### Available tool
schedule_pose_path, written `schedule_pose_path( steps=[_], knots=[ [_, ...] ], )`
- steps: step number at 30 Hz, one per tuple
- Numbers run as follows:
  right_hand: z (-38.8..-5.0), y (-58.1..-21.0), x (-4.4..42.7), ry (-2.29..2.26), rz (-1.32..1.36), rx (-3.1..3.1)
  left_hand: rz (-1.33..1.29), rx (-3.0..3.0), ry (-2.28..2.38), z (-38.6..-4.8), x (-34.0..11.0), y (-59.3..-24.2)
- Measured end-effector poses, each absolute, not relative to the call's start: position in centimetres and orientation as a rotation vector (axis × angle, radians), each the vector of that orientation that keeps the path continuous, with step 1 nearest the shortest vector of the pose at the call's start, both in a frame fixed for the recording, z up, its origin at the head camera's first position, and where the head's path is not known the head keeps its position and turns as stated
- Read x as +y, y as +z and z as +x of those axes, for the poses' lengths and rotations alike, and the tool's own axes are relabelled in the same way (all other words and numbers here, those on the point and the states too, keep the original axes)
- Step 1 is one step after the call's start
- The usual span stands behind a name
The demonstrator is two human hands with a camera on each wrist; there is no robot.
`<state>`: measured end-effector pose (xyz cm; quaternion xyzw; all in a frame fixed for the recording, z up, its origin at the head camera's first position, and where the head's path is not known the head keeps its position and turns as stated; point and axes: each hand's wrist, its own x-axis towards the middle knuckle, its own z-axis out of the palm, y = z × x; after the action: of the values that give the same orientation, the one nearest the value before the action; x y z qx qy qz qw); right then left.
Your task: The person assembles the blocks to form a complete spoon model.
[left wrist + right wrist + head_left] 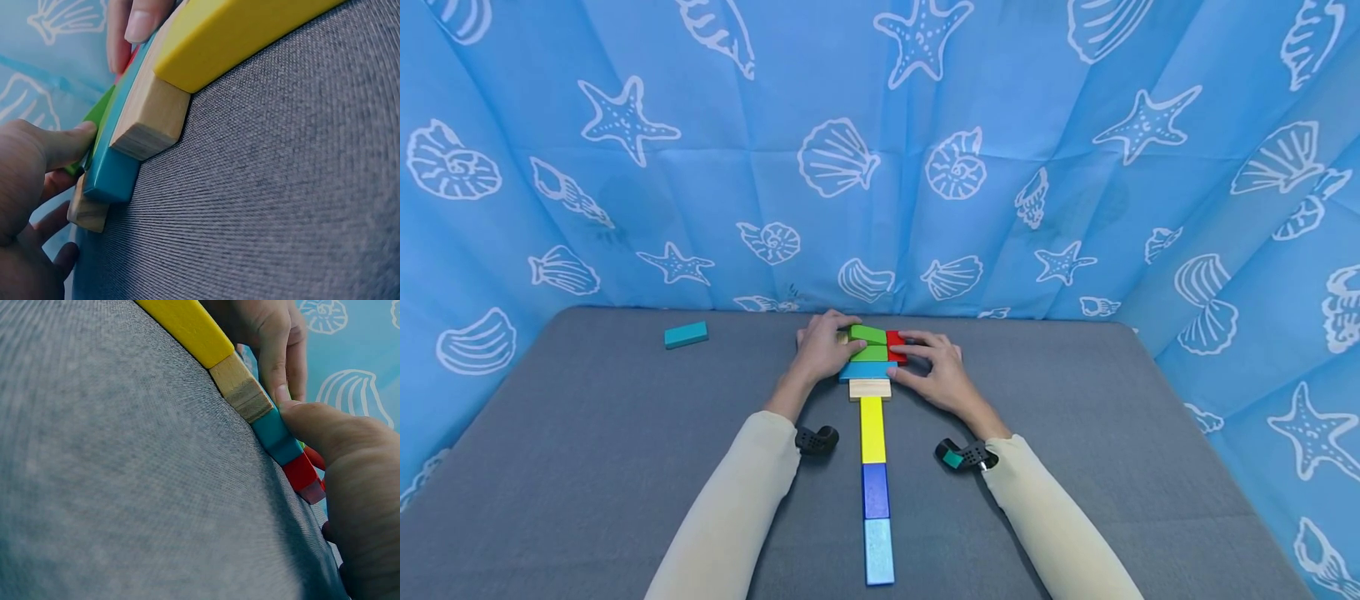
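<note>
My left hand (824, 348) pinches a green block (868, 334) between thumb and fingers; the block is tilted. Just below it lies another green block (869, 354). My right hand (942, 372) touches the red piece (895, 340) at the right with its fingers, while its thumb rests at the right end of a blue block (867, 371). A plain wood block (147, 119) sits against that blue block. Another wood piece (87, 209) shows beside the left fingers in the left wrist view. The far sides of the green blocks are hidden by the hands.
From the wood block a column runs toward me: a yellow block (872, 429), a dark blue block (876, 492) and a light blue block (879, 552). A loose teal block (686, 335) lies at the far left of the grey table (662, 450). A blue curtain (730, 192) hangs behind.
</note>
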<state>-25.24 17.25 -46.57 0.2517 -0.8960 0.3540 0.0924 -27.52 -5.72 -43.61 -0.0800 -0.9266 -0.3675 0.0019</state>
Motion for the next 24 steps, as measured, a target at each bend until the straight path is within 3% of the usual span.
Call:
schedule_pose_path(
  steps=[24],
  knots=[
    [-25.19, -46.59, 17.29, 1.044, 0.748, -2.662, -0.316, -2.931, -1.217, -27.56, -6.35, -43.83]
  ],
)
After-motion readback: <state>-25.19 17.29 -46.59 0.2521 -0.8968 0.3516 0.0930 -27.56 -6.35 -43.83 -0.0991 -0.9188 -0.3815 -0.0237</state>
